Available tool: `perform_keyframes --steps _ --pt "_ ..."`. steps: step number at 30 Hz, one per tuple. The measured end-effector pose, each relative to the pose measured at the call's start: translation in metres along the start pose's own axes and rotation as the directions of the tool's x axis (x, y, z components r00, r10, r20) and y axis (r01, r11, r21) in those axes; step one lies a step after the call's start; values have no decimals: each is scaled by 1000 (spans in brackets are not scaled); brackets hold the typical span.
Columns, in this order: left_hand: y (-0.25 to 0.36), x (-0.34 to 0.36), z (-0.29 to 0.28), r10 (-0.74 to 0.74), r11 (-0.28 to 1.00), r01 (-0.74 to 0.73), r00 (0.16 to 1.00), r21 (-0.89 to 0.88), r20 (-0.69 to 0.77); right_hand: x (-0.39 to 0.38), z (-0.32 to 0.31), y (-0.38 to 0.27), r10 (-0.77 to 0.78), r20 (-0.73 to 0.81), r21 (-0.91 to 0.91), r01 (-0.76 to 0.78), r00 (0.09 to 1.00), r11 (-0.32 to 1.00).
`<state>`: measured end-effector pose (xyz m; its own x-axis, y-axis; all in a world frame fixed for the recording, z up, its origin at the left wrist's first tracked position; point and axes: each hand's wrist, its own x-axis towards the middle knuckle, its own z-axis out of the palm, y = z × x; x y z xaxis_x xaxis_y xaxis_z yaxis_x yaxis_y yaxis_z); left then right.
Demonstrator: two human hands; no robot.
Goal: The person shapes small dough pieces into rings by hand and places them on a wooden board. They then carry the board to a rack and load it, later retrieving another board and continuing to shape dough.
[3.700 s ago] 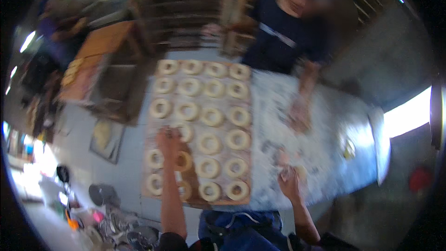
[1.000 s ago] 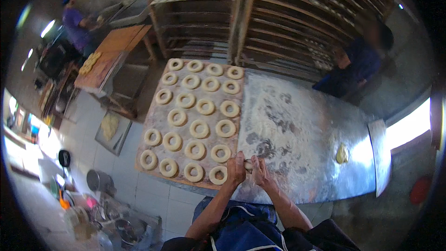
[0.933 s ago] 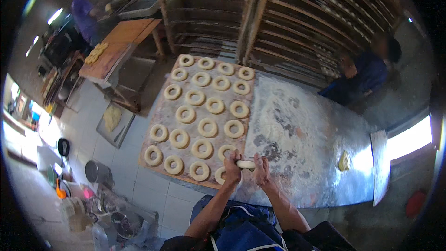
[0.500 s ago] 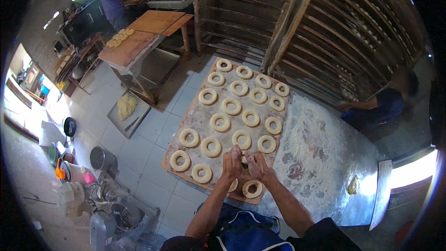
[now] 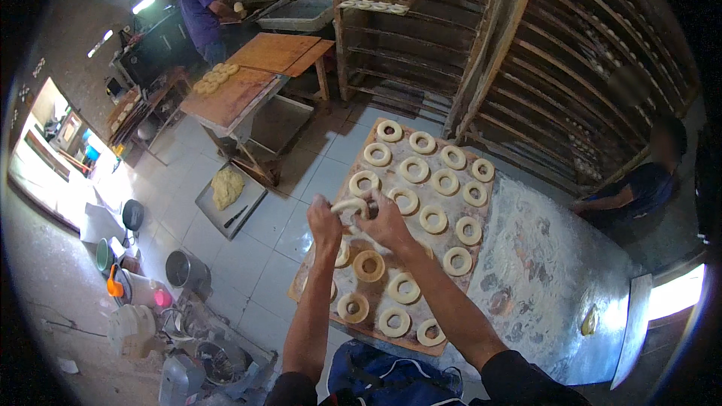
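Above the left side of a wooden board [image 5: 451, 211], a pale dough ring [image 5: 348, 205] is raised between my two hands. My left hand [image 5: 324, 222] pinches the ring's left side, while the fingers of my right hand [image 5: 385, 224] close round its right side. Rows of similar dough rings [image 5: 414, 170] lie flat on the floured board below. Near its front, two darker tan ring shapes [image 5: 368, 265] show among the paler ones; whether these are dough or marks I cannot tell. My forearms cover some rings.
Right of the board spreads a floured metal tabletop [image 5: 538, 256], with a small yellowish lump [image 5: 589, 321]. Wooden racks [image 5: 519, 53] stand behind. A co-worker [image 5: 635, 188] is at the right, another [image 5: 199, 7] at the back left. A dough tray [image 5: 207, 199] lies on the floor.
My hands have moved from the board's front up and left, now holding a dough ring in the air. The whole view has shifted, and the tan ring shapes near the front have come into sight.
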<state>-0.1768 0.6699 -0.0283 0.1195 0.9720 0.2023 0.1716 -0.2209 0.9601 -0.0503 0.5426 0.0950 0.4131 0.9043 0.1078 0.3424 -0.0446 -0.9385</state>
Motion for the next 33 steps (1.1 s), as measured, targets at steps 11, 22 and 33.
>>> perform_keyframes --steps 11,22,33 --pt "-14 14 -30 161 870 -295 927 394 338 -176 -42 57 356 -4 -228 -348 934 909" --pt "3 3 -4 90 803 -281 929 525 358 -214 -153 123 265 -449 -381 -451 853 807" --pt "28 -112 -119 -97 958 82 994 273 42 -259 -122 85 292 -341 -395 -418 893 818"
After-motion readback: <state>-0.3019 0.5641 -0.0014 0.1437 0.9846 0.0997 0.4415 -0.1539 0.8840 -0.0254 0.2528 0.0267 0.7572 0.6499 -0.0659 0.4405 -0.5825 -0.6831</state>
